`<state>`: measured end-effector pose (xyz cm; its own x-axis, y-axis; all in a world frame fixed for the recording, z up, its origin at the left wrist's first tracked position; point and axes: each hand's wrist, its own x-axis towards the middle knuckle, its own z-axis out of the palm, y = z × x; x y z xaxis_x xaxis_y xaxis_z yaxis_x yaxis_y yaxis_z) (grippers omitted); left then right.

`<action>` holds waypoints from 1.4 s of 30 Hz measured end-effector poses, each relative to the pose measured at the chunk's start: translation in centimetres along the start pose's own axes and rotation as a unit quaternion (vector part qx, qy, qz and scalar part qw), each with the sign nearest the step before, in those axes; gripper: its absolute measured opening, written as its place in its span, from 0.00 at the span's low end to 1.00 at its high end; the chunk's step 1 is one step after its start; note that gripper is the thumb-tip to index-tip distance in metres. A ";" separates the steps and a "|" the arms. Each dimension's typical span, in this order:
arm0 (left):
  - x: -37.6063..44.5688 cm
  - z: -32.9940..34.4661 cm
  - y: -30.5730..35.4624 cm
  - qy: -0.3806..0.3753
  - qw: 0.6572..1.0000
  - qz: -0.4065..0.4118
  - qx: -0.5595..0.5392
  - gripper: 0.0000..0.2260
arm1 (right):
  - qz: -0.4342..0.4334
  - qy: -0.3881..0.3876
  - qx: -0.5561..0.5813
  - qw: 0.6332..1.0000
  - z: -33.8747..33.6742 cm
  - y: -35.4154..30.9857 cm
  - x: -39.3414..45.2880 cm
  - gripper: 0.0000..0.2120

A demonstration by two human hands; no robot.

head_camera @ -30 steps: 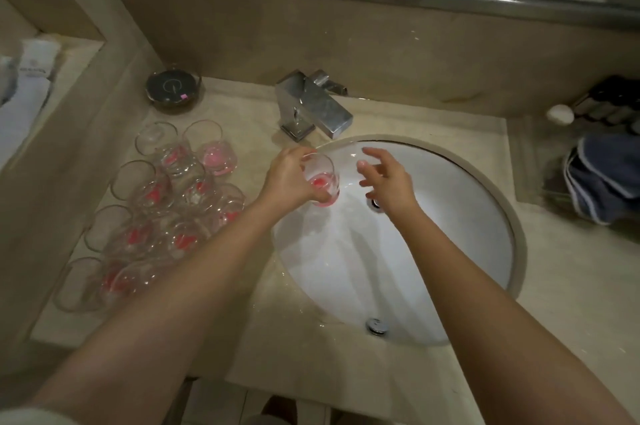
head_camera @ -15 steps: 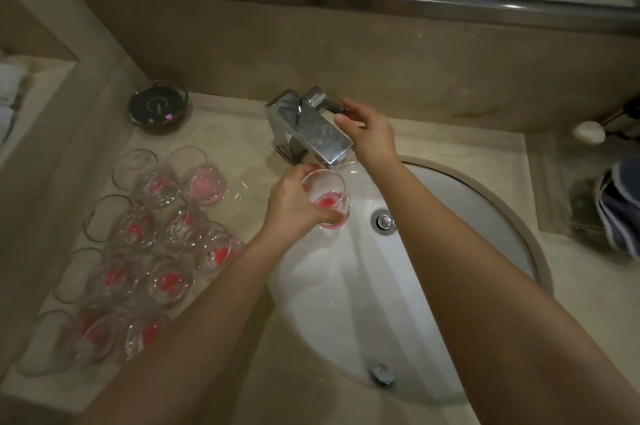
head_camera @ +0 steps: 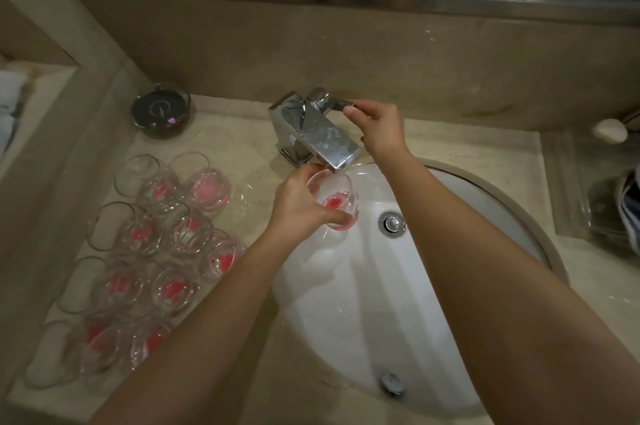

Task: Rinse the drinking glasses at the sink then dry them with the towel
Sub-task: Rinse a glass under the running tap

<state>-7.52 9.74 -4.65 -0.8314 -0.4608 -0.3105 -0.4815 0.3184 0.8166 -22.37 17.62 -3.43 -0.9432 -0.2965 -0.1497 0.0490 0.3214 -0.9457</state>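
Nearest, two bare forearms reach over the white sink (head_camera: 485, 203) set in the table (head_camera: 221, 379). The left hand (head_camera: 304, 210) is wrapped round a drinking glass (head_camera: 334, 204) with a pink smear at its bottom, holding it mouth-up just under the spout of the faucet (head_camera: 318, 135). A second ago that glass hung lower over the basin and the right hand (head_camera: 379, 128) hovered beside it with fingers spread; now the glass is raised to the spout, and the right hand has travelled back and pinches the faucet lever (head_camera: 337, 105) between thumb and fingers. No stream of water is visible yet, so the rinse of this glass looks about to begin, not under way. To the left, the other glasses (head_camera: 162, 244) stand clustered on the table, most still pink-stained, so nearly all the work remains. Farther right lies a folded blue towel (head_camera: 632, 213), well apart from the sink. Behind the cluster sits a dark round dish (head_camera: 161, 110).
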 end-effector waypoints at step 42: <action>1.3 3.0 0.1 -0.164 0.960 -0.021 -0.225 0.05 | 0.363 -0.195 0.103 0.905 -3.8 5.6 -7.1 0.31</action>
<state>-9.46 11.71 -6.45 -0.8924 -0.1559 -0.4234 -0.4088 -0.1177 0.9050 -16.63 24.95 -6.51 -0.4511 -0.3826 -0.8063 0.7081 0.3966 -0.5843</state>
